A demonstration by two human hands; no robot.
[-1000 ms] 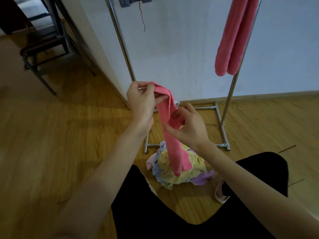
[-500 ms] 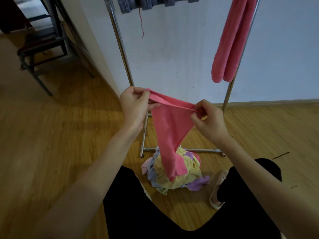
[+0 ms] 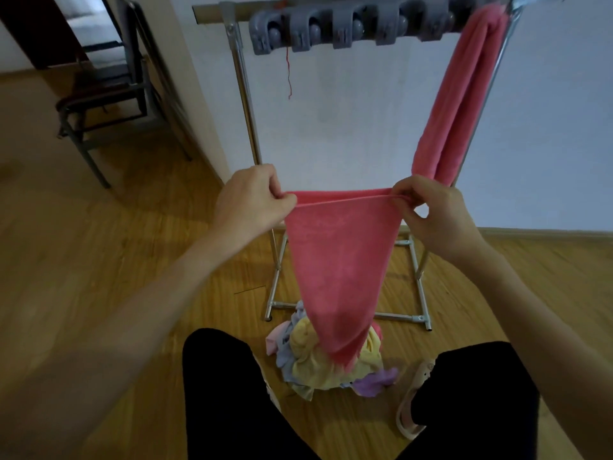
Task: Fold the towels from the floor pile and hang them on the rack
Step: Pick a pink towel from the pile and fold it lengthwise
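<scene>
- Rack [image 3: 247, 104] of metal tubing stood against the white wall [image 3: 348, 104], its base frame resting on the wooden floor [image 3: 139, 260]; a row of grey clips [image 3: 345, 29] sat along its top bar.
- One pink towel [image 3: 454, 104], folded long, hung from the right end of that top bar.
- A second pink towel [image 3: 341, 260] was stretched between both hands in front of the rack, its doubled top edge taut and its lower end tapering down over the pile.
- The floor pile [image 3: 325, 360] of yellow, lilac and pale blue towels lay just beside the front bar of the rack's base.
- The left hand [image 3: 252, 200] was closed, pinching the towel's left corner.
- The right hand [image 3: 434, 210] pinched the right corner between thumb and fingers.
</scene>
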